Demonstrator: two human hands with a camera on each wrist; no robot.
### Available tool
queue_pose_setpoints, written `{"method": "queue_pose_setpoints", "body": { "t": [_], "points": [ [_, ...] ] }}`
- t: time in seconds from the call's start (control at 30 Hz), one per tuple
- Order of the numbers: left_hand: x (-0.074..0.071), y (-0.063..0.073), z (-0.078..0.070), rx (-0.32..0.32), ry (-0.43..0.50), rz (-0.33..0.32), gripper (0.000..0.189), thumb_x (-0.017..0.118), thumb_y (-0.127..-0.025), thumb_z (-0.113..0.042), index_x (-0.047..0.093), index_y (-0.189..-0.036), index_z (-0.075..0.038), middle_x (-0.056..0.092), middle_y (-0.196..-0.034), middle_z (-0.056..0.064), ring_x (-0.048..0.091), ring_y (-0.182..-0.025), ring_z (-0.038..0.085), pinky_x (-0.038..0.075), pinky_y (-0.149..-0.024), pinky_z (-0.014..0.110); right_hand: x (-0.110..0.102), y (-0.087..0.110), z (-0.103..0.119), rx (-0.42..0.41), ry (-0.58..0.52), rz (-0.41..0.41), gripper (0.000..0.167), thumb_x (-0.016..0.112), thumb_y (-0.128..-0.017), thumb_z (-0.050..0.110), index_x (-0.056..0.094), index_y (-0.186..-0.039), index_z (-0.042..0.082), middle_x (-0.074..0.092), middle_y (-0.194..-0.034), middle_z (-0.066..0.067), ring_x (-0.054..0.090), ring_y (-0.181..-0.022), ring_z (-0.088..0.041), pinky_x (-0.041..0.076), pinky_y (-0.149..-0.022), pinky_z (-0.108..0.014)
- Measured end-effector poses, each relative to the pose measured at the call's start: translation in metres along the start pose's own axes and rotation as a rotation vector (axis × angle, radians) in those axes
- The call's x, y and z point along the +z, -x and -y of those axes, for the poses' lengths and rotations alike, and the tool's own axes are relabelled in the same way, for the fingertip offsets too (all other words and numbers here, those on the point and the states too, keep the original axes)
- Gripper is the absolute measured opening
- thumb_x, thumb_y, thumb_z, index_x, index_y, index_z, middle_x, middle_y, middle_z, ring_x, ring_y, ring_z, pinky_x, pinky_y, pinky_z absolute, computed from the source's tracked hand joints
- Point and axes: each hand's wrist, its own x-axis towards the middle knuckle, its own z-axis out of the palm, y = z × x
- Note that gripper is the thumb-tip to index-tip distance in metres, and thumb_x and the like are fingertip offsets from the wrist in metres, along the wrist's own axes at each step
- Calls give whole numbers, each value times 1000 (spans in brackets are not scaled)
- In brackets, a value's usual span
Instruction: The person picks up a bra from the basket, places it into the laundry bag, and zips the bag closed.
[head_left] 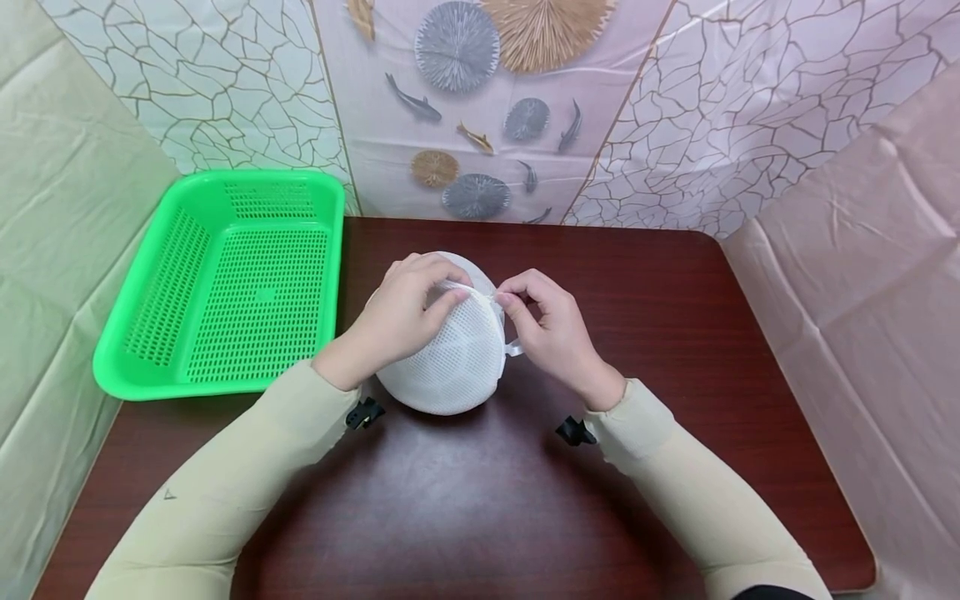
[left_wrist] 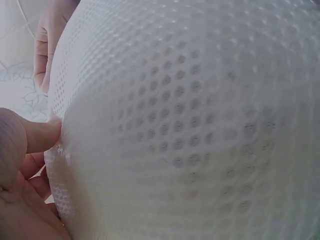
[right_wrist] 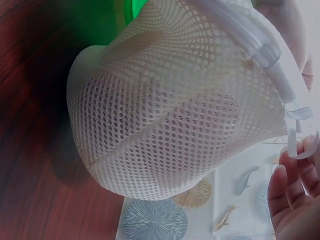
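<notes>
A rounded white mesh laundry bag [head_left: 450,375] stands over the middle of the table, between both hands. My left hand [head_left: 408,304] holds its upper edge, thumb on the near side and fingers behind; the left wrist view shows that thumb [left_wrist: 42,136] pressed to the mesh. At the right end of the same edge, my right hand [head_left: 551,325] pinches the rim between thumb and forefinger. A white zipper band [right_wrist: 250,40] runs along the edge in the right wrist view. Below the right fingers a small white ribbon loop [head_left: 513,348] sticks out from the bag's side.
A green plastic basket [head_left: 262,275] with slotted walls stands at the left of the dark red wooden table [head_left: 645,283]. Patterned cloth [head_left: 480,108] hangs behind the table's back edge, and plain beige cloth [head_left: 847,242] borders the right side.
</notes>
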Motion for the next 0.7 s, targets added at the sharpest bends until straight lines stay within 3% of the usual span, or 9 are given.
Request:
{"method": "queue_pose_setpoints", "body": {
  "t": [0.2,0.37,0.53,0.7],
  "points": [
    [-1,0,3,-17,29,-53,8,65,-93,-16,69,-98,-11,65,-100,-2,52,-92,19,37,-92,38,-1,1,0,-3,3,12,8,64,-86,-13,62,-87,-5,60,-83,-14,54,-67,-19,45,-57,-23],
    [-3,1,6,-94,67,-87,9,64,-93,-16,68,-99,-10,64,-101,-1,52,-92,18,42,-81,34,-3,2,-1,15,-14,21,6,63,-86,-13,62,-88,-7,61,-84,-16,58,-71,-20,50,-60,-24],
    [-4,2,10,-169,103,-111,10,62,-94,-17,68,-100,-10,63,-103,-3,53,-93,15,44,-80,33,-4,3,0,-6,3,15,9,63,-85,-14,63,-87,-5,61,-84,-15,57,-74,-21,47,-64,-20],
    [-3,2,13,-202,129,-136,9,62,-94,-15,68,-99,-10,61,-101,-3,54,-89,13,44,-79,31,-5,2,0,-32,17,7,13,64,-84,-16,63,-86,-3,61,-83,-12,56,-75,-21,45,-65,-22]
  ]
}}
